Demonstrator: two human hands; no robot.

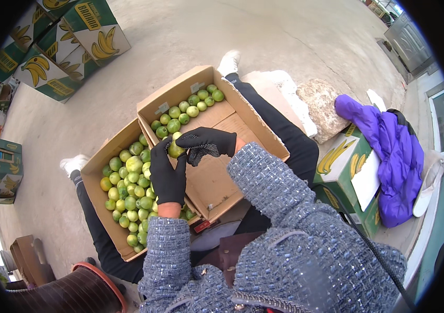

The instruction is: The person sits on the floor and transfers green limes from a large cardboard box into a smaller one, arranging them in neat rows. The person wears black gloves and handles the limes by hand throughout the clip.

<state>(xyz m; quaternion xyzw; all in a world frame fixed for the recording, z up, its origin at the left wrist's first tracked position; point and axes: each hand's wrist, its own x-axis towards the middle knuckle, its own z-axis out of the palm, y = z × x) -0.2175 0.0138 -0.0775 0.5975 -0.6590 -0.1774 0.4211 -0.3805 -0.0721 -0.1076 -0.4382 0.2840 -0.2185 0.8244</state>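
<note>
Both my hands wear black gloves with dotted palms and meet over the inner edges of two cardboard boxes. Between the thumb and fingers of my left hand point(167, 172) is a small round green fruit point(175, 150). The fingers of my right hand point(209, 144) are bent and pinched against the same fruit from the right. Heaped in the left box point(92, 182) are many loose green and yellow-green fruits point(134, 165). The right box point(258, 122) has similar fruits point(174, 112) in rows along its far left side; its bare cardboard bottom shows elsewhere.
My outstretched legs flank the boxes. Stacked green-and-white banana cartons point(75, 47) stand at the far left. To the right are a rough stone point(320, 107), another banana carton point(336, 159) and a purple jacket point(389, 151). A brown ribbed round container point(70, 292) stands at lower left.
</note>
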